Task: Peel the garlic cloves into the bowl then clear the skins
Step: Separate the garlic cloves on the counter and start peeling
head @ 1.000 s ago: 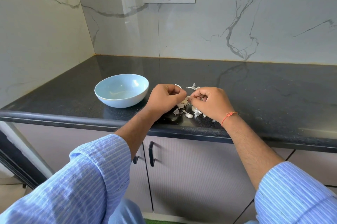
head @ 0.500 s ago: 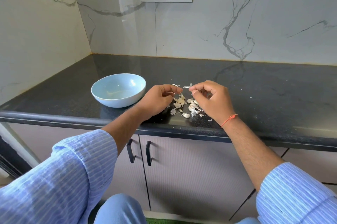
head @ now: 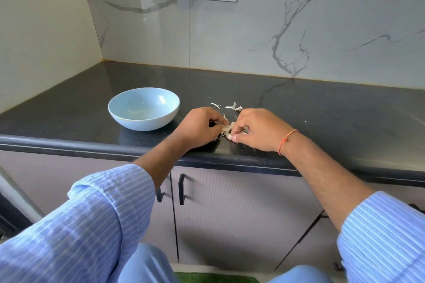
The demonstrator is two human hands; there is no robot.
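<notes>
Your hands work close to the rounded front edge of the black polished stone surface [head: 322,103]; right of the pale blue round ceramic bowl [head: 144,109] and behind it the surface runs open to the marble wall. The bowl holds nothing you can make out. Just right of the bowl, your left hand [head: 199,126] and right hand [head: 258,129] both pinch into the small heap of whitish garlic cloves and papery skins [head: 227,129]. Half a second ago both hands were raised above the heap; now they are down on it.
</notes>
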